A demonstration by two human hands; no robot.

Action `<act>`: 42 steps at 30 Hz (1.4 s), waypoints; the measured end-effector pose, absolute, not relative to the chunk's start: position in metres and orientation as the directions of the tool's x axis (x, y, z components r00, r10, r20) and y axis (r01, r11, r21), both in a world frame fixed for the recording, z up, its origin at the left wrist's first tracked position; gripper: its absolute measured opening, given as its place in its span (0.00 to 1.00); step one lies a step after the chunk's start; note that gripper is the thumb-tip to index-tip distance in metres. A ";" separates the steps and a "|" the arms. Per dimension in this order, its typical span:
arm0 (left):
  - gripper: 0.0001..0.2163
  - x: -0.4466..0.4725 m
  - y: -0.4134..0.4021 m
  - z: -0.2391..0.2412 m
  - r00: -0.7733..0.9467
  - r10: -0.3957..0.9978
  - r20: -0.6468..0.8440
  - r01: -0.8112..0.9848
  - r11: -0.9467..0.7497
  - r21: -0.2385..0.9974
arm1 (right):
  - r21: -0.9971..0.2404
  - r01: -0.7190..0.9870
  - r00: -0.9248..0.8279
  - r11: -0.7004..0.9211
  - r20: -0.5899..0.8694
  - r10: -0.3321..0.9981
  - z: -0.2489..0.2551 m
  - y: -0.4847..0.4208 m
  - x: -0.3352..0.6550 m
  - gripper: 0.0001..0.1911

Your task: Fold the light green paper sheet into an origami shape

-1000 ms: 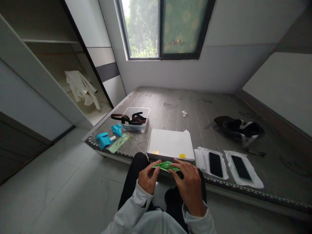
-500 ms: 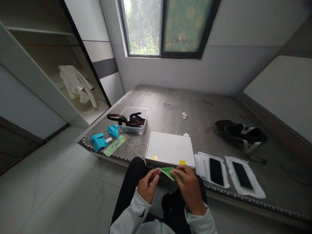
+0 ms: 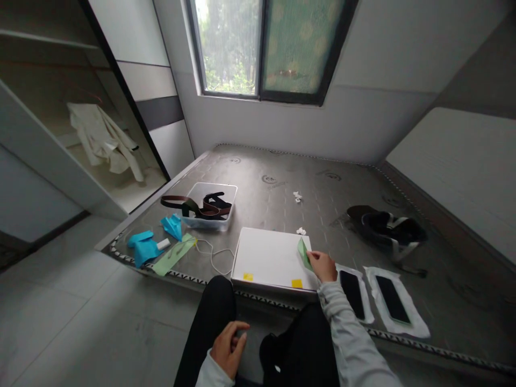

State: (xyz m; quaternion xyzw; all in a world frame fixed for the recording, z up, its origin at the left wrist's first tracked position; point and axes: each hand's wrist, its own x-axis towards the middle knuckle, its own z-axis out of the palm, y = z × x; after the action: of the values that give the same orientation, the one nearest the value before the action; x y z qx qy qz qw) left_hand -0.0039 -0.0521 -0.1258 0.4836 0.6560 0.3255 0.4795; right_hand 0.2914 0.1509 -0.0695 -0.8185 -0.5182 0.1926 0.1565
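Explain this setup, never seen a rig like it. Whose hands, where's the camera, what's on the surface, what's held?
No robot here: a person works bare-handed. One camera, worn on the head, looks forward and down, so the person's own knees show at the bottom.

The right hand pinches a folded green paper in its fingers, over the right side of a white box. The left hand is near the lap, with nothing visibly held.

On the grey bed-like surface, left of the box, are blue crumpled pieces, a green strip and a clear tub with belts. To the right lie two dark, phone-like slabs.
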 end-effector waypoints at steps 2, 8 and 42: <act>0.15 -0.005 -0.051 -0.134 -0.082 0.945 -0.317 0.326 0.326 0.887 | -0.446 0.771 0.418 -0.454 -0.184 0.890 -0.076 0.163 0.295 0.19; 0.16 -0.012 -0.043 -0.142 -0.083 0.943 -0.323 0.368 0.330 0.869 | -0.430 0.755 0.442 -0.496 -0.226 0.868 -0.087 0.179 0.296 0.20; 0.18 -0.013 -0.042 -0.123 -0.033 0.957 -0.289 0.377 0.280 0.883 | -0.523 0.793 0.274 -0.313 -0.152 0.950 -0.066 0.139 0.269 0.19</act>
State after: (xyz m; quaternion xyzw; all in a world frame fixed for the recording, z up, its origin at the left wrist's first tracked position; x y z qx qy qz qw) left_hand -0.0127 -0.0422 -0.1230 0.5140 0.6485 0.3098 0.4682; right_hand 0.2690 0.1388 -0.0661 -0.7787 -0.5594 0.2235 0.1753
